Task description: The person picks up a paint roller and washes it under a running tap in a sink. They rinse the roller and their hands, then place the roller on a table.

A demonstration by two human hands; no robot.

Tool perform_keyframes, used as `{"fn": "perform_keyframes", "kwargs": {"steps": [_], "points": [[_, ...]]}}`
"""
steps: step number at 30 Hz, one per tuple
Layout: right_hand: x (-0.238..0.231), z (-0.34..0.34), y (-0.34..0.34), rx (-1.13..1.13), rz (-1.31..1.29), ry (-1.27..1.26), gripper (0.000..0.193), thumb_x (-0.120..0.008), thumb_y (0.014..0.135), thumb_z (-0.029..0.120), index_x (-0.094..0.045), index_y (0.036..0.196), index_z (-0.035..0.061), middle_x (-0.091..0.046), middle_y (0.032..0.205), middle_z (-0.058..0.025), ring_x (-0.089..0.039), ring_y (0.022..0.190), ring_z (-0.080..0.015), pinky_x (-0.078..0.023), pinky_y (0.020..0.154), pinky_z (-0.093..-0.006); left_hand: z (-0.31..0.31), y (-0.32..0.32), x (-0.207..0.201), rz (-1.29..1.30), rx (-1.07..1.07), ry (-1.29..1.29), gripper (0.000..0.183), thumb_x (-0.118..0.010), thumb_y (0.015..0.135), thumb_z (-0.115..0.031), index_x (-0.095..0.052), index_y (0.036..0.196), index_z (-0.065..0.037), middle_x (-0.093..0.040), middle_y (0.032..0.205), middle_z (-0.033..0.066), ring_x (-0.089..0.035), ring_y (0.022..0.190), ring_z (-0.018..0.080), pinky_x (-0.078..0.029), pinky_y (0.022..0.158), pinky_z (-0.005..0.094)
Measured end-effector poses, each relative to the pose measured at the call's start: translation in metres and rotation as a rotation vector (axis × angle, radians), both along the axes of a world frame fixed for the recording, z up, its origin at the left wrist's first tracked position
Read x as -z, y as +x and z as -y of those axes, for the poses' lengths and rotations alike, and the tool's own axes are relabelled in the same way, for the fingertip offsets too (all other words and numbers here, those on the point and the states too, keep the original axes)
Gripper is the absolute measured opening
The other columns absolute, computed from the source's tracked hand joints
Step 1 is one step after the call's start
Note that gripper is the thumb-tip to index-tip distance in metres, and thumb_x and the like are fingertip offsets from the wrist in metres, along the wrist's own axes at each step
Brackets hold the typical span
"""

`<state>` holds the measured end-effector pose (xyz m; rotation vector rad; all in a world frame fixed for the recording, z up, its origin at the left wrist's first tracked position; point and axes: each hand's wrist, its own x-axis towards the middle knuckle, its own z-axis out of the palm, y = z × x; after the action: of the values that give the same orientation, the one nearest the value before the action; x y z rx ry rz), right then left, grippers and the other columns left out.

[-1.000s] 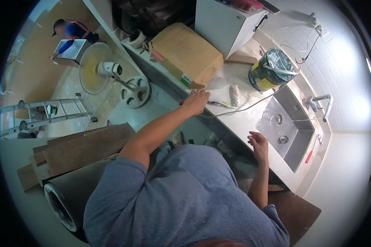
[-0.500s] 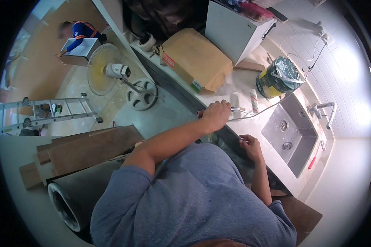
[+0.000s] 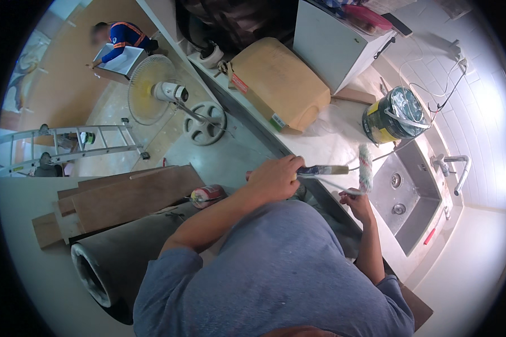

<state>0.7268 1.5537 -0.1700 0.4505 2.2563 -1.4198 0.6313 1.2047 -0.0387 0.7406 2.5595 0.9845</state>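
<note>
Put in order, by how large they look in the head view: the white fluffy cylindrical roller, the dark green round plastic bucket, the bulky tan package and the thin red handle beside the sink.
1. Tan package
2. Green bucket
3. White roller
4. Red handle
Apparent size only.

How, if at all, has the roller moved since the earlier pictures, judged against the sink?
Yes: the roller has shifted rightward and down the picture relative to the sink, and now appears closer to its left edge.

Paint roller (image 3: 365, 168) lifted off counter (image 3: 347, 128), now beside right hand (image 3: 360, 205), perhaps touching
</note>
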Motion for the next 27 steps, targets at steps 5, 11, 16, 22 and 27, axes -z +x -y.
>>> {"fn": "perform_keyframes", "kwargs": {"steps": [5, 11, 16, 22, 27], "points": [[-0.028, 0.027, -0.004, -0.083, 0.057, 0.062, 0.015, -0.062, 0.087, 0.007, -0.072, 0.094, -0.0016, -0.072, 0.079, -0.0096, -0.068, 0.075, -0.0137, -0.051, 0.069, -0.0276, 0.059, 0.023, 0.020, 0.112, -0.102, 0.110, 0.022, -0.064, 0.074, -0.012, -0.060, 0.093, -0.002, -0.065, 0.086, 0.0174, -0.062, 0.076, 0.0382, -0.049, 0.069, 0.0425], [-0.019, 0.030, 0.009, -0.084, 0.172, 0.069, 0.017, -0.063, 0.085, 0.007, -0.071, 0.096, -0.0026, -0.071, 0.080, -0.0081, -0.067, 0.075, -0.0129, -0.050, 0.067, -0.0264, 0.147, 0.056, 0.109, 0.332, -0.408, 0.155, 0.020, -0.063, 0.074, -0.015, -0.059, 0.085, 0.002, -0.063, 0.073, 0.0179, -0.058, 0.066, 0.0339, -0.047, 0.065, 0.0399], [-0.014, 0.052, 0.012, -0.109, 0.157, 0.046, 0.016, -0.064, 0.085, 0.007, -0.072, 0.095, -0.0023, -0.070, 0.078, -0.0066, -0.067, 0.072, -0.0129, -0.050, 0.065, -0.0270, 0.224, 0.114, 0.250, 0.516, -0.616, 0.129, 0.023, -0.064, 0.077, -0.018, -0.063, 0.088, 0.002, -0.064, 0.074, 0.0169, -0.059, 0.069, 0.0235, -0.048, 0.067, 0.0384], [-0.009, 0.076, 0.018, -0.121, 0.172, 0.034, 0.016, -0.065, 0.085, 0.009, -0.071, 0.094, -0.0022, -0.069, 0.078, -0.0062, -0.066, 0.072, -0.0135, -0.050, 0.067, -0.0283, 0.263, 0.166, 0.312, 0.832, -0.821, 0.233, 0.024, -0.066, 0.080, -0.016, -0.065, 0.096, 0.001, -0.066, 0.083, 0.0078, -0.061, 0.075, 0.0205, -0.050, 0.068, 0.0386], [-0.014, 0.087, 0.022, -0.117, 0.168, 0.061, 0.014, -0.066, 0.085, 0.012, -0.070, 0.090, -0.0012, -0.069, 0.077, -0.0069, -0.065, 0.074, -0.0137, -0.050, 0.069, -0.0294, 0.296, 0.186, 0.358, 0.927, -0.833, 0.659, 0.026, -0.068, 0.080, -0.010, -0.063, 0.103, 0.000, -0.063, 0.086, 0.0056, -0.061, 0.076, 0.0184, -0.050, 0.066, 0.0347]]}}
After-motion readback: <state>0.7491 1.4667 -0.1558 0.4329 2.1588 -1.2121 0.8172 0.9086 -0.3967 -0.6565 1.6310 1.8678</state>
